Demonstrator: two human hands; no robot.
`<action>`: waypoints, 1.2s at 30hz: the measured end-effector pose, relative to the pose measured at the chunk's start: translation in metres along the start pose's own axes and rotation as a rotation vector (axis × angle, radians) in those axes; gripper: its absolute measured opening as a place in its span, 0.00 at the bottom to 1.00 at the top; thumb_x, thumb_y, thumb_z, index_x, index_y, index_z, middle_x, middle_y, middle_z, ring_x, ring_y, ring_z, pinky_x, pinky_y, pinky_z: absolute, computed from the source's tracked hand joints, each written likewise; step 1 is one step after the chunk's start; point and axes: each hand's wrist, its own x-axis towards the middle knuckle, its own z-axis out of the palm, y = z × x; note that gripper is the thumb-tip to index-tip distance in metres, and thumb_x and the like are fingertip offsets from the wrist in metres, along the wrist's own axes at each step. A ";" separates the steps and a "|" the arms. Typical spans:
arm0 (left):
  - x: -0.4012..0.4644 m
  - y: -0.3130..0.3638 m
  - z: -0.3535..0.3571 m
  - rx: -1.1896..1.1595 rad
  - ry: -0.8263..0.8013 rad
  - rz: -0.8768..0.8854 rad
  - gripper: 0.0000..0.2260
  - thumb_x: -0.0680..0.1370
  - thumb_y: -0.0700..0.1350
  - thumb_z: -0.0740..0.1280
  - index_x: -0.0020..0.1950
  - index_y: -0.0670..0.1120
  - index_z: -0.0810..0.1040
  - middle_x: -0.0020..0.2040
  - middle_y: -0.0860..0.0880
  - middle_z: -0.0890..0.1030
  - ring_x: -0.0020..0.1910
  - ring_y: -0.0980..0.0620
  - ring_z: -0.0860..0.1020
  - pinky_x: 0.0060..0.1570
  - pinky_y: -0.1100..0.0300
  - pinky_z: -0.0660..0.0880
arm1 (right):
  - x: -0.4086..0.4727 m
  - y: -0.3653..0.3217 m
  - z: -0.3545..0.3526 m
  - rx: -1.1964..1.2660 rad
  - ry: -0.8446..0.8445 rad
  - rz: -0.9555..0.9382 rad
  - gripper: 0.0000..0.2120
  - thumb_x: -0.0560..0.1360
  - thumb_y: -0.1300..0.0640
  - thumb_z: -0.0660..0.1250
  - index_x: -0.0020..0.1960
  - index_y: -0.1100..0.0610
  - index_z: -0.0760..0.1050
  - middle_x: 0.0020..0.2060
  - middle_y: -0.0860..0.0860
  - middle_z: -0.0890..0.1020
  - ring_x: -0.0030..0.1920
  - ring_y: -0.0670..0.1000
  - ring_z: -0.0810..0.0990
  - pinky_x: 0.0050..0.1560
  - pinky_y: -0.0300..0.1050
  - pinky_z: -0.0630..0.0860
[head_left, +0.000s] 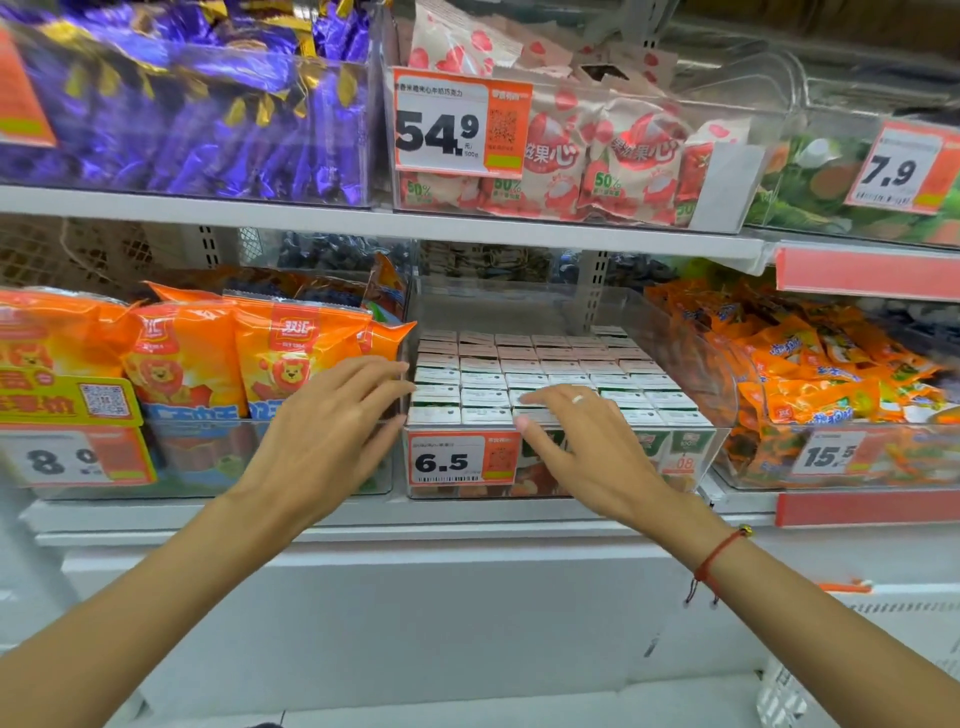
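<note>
The picking looks barely begun: the small drink cartons (545, 364) all stand in rows in the clear bin (693, 358) at the lower shelf's front edge, the left hand (332, 431) open beside it, the right hand (582, 441) resting straight fingers on the front rows, gripping nothing.
</note>
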 end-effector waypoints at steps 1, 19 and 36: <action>-0.002 -0.002 0.000 0.019 0.013 -0.012 0.15 0.74 0.45 0.72 0.59 0.42 0.81 0.59 0.45 0.82 0.59 0.44 0.79 0.56 0.50 0.77 | 0.012 -0.006 -0.001 0.013 -0.007 -0.020 0.19 0.81 0.43 0.55 0.66 0.50 0.72 0.64 0.48 0.76 0.66 0.50 0.70 0.64 0.47 0.63; -0.010 0.003 0.020 -0.039 0.102 -0.210 0.22 0.73 0.51 0.74 0.64 0.42 0.79 0.53 0.46 0.84 0.62 0.44 0.77 0.55 0.49 0.74 | 0.144 -0.045 0.012 -0.088 -0.603 -0.123 0.20 0.73 0.47 0.72 0.63 0.53 0.78 0.43 0.45 0.76 0.47 0.50 0.75 0.47 0.43 0.71; 0.008 0.017 -0.003 -0.027 0.088 -0.221 0.20 0.75 0.50 0.71 0.65 0.44 0.78 0.54 0.46 0.83 0.53 0.45 0.80 0.43 0.52 0.78 | 0.060 -0.054 -0.030 0.599 0.219 0.054 0.09 0.82 0.54 0.60 0.61 0.53 0.69 0.56 0.52 0.76 0.51 0.50 0.78 0.49 0.43 0.77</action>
